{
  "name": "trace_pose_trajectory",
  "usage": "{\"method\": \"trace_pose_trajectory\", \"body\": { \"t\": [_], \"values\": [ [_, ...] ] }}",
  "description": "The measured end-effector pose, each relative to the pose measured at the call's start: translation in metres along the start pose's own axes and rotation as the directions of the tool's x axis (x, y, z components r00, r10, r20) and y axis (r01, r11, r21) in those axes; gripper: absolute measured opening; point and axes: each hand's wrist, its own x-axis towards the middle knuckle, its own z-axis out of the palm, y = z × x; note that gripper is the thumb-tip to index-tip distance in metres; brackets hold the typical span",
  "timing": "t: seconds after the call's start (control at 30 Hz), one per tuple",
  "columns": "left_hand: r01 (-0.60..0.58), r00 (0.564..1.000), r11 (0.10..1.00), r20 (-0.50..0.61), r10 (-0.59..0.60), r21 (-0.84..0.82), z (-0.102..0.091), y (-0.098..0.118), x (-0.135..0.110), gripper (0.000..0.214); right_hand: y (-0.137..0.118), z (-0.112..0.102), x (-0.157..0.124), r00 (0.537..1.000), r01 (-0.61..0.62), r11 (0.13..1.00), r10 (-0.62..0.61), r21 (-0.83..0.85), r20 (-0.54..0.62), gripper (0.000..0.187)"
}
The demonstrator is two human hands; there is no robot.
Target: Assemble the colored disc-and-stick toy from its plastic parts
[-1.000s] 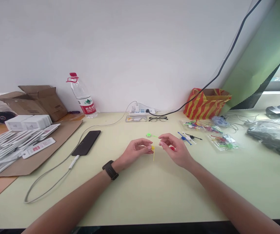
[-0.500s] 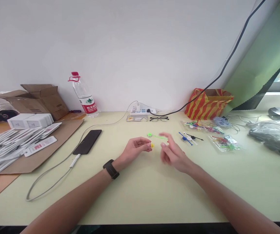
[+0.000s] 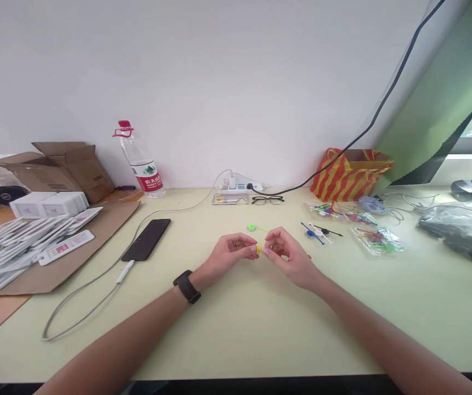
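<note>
**Over the middle of the table point(image 3: 236, 329), a yellow piece point(image 3: 258, 249) was held between two hands**

Just above the table, near its middle, the yellow piece was pinched by the thumb and forefinger of the left hand point(image 3: 230, 253), whose other fingers were curled in. The same piece was met from the other side by the fingertips of the right hand point(image 3: 287, 255), which were closed on it in a like pinch, so that the two hands were joined at it. A black watch point(image 3: 186, 286) was worn on the left wrist.

Just beyond the hands a green piece point(image 3: 252, 227) was laid on the table, and to the right of it a few blue, white and black pieces point(image 3: 317, 232). Farther right, clear packets point(image 3: 378, 240) of coloured pieces were seen, with a striped bag point(image 3: 349, 173) behind them. To the left a phone point(image 3: 146, 239) was laid flat, with a cable point(image 3: 96, 296) plugged into it. Near the wall a bottle point(image 3: 139, 162), a power strip point(image 3: 236, 188) and glasses point(image 3: 267, 200) were set.
</note>
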Motion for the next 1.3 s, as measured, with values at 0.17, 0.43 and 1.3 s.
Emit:
{"method": "trace_pose_trajectory", "body": {
  "t": [0.17,0.43,1.3],
  "values": [
    [0.01,0.999,1.0,0.046,-0.01,-0.006,0.0003,0.0,-0.0013,0.028,-0.0021,0.0,-0.0008,1.0,-0.008,1.0,0.008,-0.007,0.008,0.022],
    [0.006,0.997,1.0,0.076,-0.006,0.001,-0.0015,-0.0035,-0.0018,0.032,-0.0003,0.0014,0.0,1.0,-0.005,1.0,0.006,-0.013,0.009,0.022],
    [0.013,1.0,1.0,-0.016,-0.013,-0.016,-0.0046,-0.0038,0.0016,0.031,-0.002,-0.0009,-0.0016,0.996,-0.086,0.992,0.087,0.097,-0.011,0.026]
  ]
}}
